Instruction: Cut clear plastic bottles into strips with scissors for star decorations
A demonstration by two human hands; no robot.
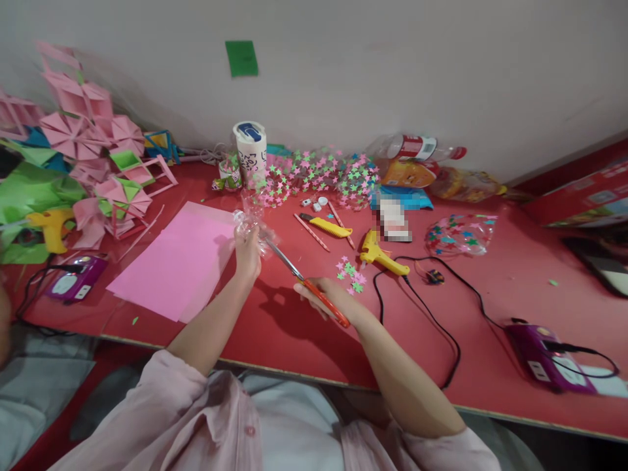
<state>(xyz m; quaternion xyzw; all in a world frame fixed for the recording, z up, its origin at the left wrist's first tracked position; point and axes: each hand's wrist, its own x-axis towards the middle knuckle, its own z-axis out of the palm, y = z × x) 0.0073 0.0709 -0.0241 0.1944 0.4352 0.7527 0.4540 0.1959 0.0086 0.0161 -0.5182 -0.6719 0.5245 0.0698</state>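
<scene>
My left hand (248,254) is closed round a crinkled, clear plastic bottle piece (253,208), raised over the red table. My right hand (338,297) grips scissors with orange handles (328,303). Their metal blades (284,256) point up and left, with the tips at the edge of the clear plastic. Whether the tips are cutting into it I cannot tell. Pink paper sheets (171,261) lie left of my left hand. Beyond my right hand are small pink and green paper stars (351,275) and a yellow glue gun (381,255).
A yellow utility knife (326,226) lies between striped straws. Star-covered clear plastic (318,171), a white canister (252,157) and a lying bottle (417,146) line the wall. Folded pink paper shapes (73,131) pile up left. A black cord (432,314) loops to a purple power box (544,360).
</scene>
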